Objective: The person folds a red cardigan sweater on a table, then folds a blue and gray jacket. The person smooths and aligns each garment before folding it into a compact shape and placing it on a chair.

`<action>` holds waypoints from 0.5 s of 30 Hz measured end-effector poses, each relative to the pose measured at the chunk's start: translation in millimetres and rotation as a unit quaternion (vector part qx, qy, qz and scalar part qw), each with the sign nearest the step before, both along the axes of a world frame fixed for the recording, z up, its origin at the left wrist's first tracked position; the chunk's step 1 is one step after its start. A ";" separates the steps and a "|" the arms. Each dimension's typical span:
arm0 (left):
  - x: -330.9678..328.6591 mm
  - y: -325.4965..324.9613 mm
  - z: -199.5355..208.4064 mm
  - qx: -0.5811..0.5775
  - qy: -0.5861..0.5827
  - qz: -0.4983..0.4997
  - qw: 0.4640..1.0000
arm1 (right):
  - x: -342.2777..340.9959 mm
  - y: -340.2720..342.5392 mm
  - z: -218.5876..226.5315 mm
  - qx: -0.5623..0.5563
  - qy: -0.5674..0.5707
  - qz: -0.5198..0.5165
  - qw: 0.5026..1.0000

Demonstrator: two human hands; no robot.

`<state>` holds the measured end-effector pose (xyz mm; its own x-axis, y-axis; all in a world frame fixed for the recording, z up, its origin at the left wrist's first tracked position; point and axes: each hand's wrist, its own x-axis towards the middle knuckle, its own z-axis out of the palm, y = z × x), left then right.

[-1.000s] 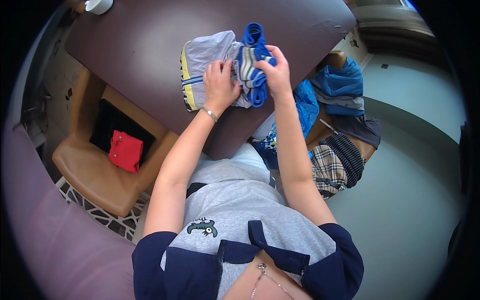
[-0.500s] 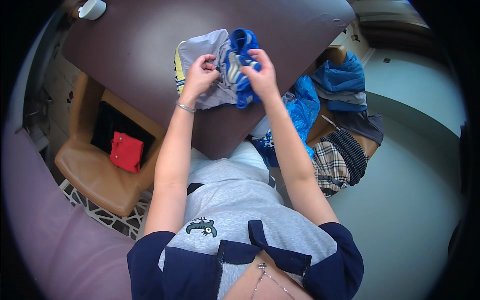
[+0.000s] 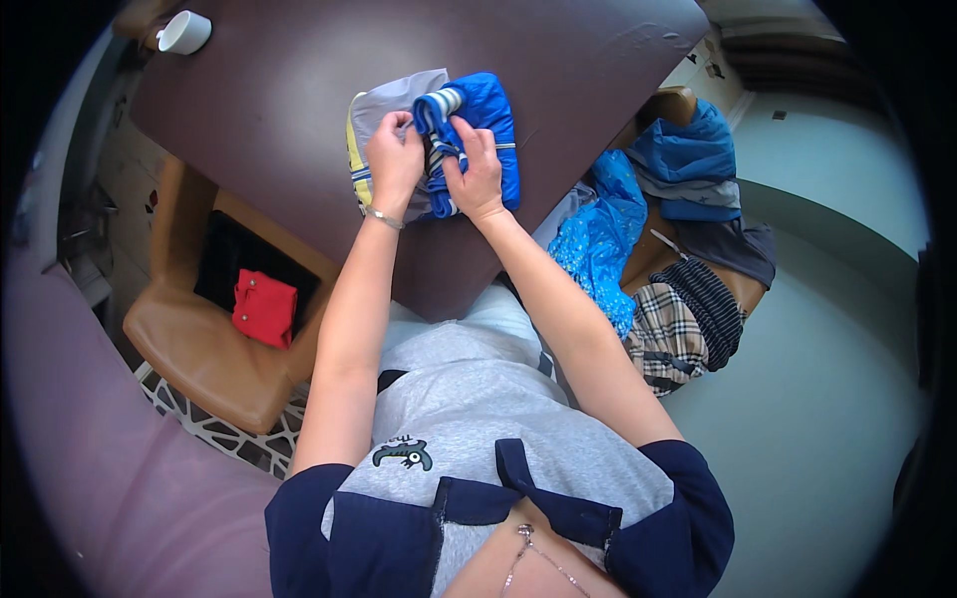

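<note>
A garment, likely a jacket, blue [image 3: 499,164] on its right part and grey [image 3: 384,103] with a yellow edge on its left, lies partly folded on the dark brown table [image 3: 289,60]. Its blue-and-white striped trim is turned in over the middle. My left hand [image 3: 396,164] is closed, its fingertips pinching cloth beside the striped trim. On the blue half, my right hand [image 3: 477,177] grips the turned-over part between thumb and bent fingers. Both hands cover some of the cloth beneath.
A white cup [image 3: 185,33] stands at the table's far left. Left, a tan chair [image 3: 209,339] holds a folded red garment [image 3: 265,307] on something black. Several clothes, including a blue jacket [image 3: 683,149], shiny blue cloth [image 3: 598,239] and plaid cloth [image 3: 663,329], pile up on the right chair.
The blue part has been folded over toward the left, and its smooth outer side now lies at the right. My right hand has moved left and down, closer to my left hand.
</note>
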<state>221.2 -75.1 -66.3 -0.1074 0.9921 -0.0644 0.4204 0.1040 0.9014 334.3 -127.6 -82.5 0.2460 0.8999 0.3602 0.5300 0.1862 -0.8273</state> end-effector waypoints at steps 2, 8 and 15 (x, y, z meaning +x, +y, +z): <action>3.5 7.5 4.3 0.067 0.064 0.033 0.995 | -2.4 -3.2 0.3 0.003 -0.026 0.008 1.000; 18.4 4.2 18.3 0.163 0.125 0.033 0.978 | 2.3 -7.6 0.3 -0.008 -0.117 0.046 0.992; 28.0 -14.4 39.2 0.276 0.166 -0.161 0.933 | -5.1 -3.0 -14.0 -0.037 -0.201 0.041 0.978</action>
